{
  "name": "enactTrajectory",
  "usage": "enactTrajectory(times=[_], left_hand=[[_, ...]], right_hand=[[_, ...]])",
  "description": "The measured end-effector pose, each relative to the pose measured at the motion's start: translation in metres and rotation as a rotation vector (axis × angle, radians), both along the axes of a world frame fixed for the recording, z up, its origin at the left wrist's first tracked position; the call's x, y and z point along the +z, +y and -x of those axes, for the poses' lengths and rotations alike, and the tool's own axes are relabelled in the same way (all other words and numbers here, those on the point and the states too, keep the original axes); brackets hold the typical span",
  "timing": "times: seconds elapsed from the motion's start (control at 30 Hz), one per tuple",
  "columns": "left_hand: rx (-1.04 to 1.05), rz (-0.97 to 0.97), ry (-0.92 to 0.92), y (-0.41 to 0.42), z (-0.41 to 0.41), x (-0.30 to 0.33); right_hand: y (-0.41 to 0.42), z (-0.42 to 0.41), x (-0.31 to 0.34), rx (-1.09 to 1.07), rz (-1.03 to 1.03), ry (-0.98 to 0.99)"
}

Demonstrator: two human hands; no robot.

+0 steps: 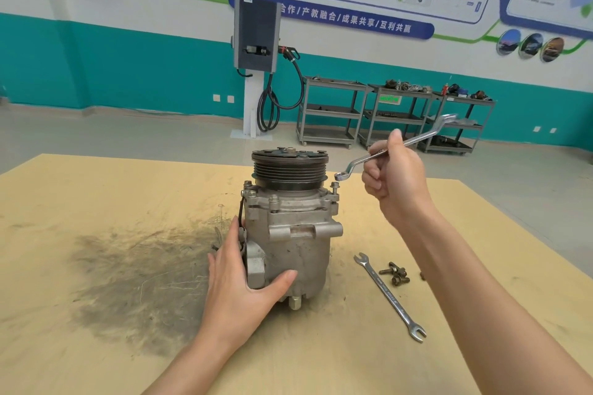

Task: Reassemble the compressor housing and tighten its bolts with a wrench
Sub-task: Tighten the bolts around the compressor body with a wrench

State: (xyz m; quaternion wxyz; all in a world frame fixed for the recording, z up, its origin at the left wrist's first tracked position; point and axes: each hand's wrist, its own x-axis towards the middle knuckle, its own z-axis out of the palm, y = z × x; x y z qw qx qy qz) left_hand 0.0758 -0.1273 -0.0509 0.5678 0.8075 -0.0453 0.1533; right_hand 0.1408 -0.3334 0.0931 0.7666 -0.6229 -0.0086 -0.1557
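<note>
Left hand (239, 279) steadies ribbed (cast-metal) compressor (290, 228).

Counts on my bench

I see one compressor (290, 224), two wrenches – a ring wrench (394, 146) in my right hand (396, 179) and an open-ended wrench (390, 295) lying at lower right – and a small cluster of loose bolts (395, 273), perhaps three; three shelf carts (330, 112) stand behind.
</note>
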Motion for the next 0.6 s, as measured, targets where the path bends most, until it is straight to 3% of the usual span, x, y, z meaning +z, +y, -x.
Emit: enactTrajectory(times=[0.1, 0.37, 0.5, 0.6], left_hand=[[0.006, 0.002, -0.016, 0.000, 0.000, 0.001], [0.005, 0.007, -0.020, 0.000, 0.000, 0.001], [0.011, 0.003, -0.019, 0.000, 0.000, 0.002], [0.012, -0.005, -0.013, 0.000, 0.000, 0.001]], right_hand=[[-0.002, -0.010, -0.002, 0.161, -0.113, 0.151], [-0.001, -0.027, -0.013, 0.371, -0.313, 0.336], [0.004, -0.028, -0.021, 0.346, -0.360, 0.307], [0.008, -0.022, -0.025, 0.209, -0.303, 0.162]])
